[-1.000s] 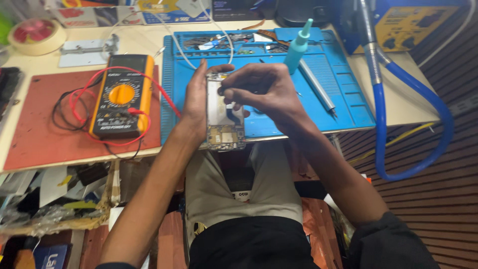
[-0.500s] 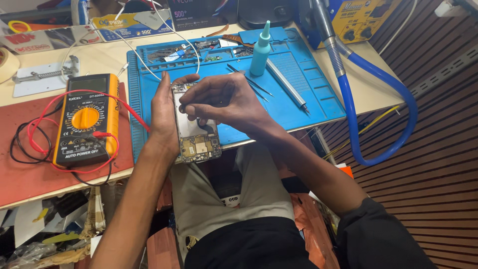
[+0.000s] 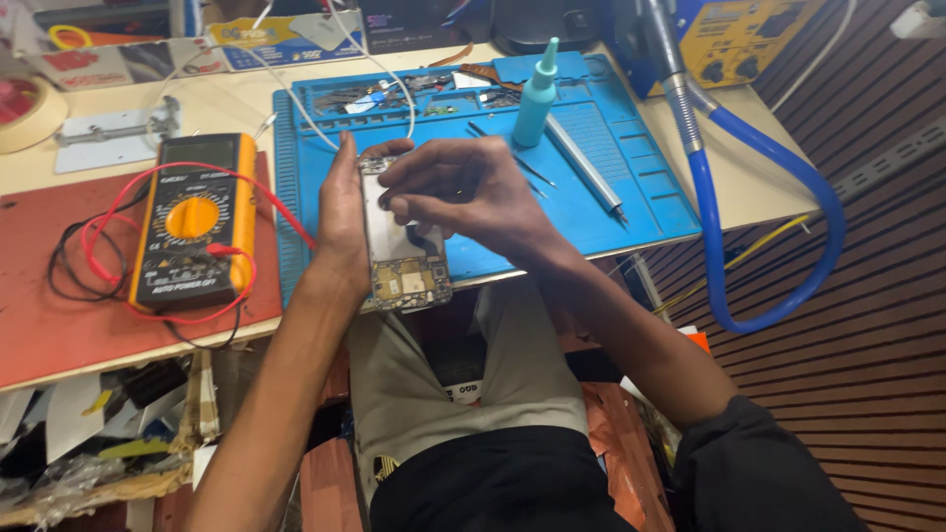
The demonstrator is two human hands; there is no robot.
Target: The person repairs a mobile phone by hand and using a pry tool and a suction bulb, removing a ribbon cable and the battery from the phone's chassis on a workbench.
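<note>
The left hand (image 3: 340,222) grips an opened phone (image 3: 402,261) along its left edge, fingers wrapped behind it and the thumb side up, holding it just above the near edge of a blue work mat (image 3: 611,187). The right hand (image 3: 463,192) lies over the top half of the phone, fingertips (image 3: 394,202) pinched down onto its pale inner surface; whether anything small sits between them cannot be told. The phone's lower end shows bare circuit board, gold and grey, with small metal shields.

The mat is rubbery, with moulded ribs and small trays along its far rim, where loose parts and scraps lie. On it, past the right hand, stands a teal plastic bottle (image 3: 537,99) with a narrow nozzle, and beside that a grey metal pen-shaped tool (image 3: 586,167) lies slanted, with thin dark tweezers (image 3: 512,158) near. A white cable (image 3: 384,79) loops over the far part of the mat.

To the left, on a dull red pad (image 3: 59,325), lies a yellow-and-black multimeter (image 3: 192,222) with an orange dial, its red and black leads (image 3: 89,256) coiled around it. A roll of cream tape (image 3: 25,113) sits at the far left. On the right a ribbed blue hose (image 3: 759,227) curves down off the pale wooden bench (image 3: 749,187)
</note>
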